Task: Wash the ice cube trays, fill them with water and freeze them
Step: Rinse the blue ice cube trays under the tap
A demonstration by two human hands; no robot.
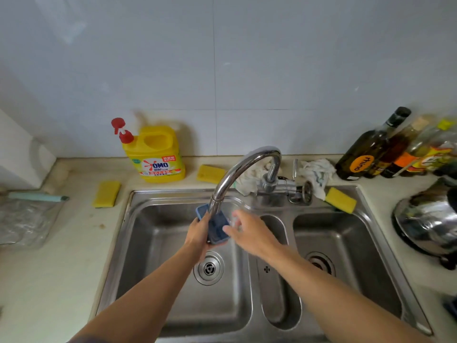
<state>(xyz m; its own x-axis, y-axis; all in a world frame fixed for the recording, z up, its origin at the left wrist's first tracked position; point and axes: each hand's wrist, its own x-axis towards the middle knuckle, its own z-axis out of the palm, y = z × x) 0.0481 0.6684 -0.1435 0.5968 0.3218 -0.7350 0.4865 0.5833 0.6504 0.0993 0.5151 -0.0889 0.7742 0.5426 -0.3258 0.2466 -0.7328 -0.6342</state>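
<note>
A blue ice cube tray (217,225) is tilted under the spout of the chrome faucet (243,167), above the left basin of the steel sink (138,216). My left hand (199,235) grips the tray along its left edge and underside. My right hand (247,231) is at the tray's right edge with its fingers fairly straight and touching it; the fingertips are blurred. Whether water is running I cannot tell.
A yellow detergent jug (155,157) with a red pump stands behind the sink. Yellow sponges lie at the left (106,194), back (210,174) and right (340,200). A white rag (315,173), bottles (371,149), a steel pot (427,219) and a plastic bag (27,219) flank the sink.
</note>
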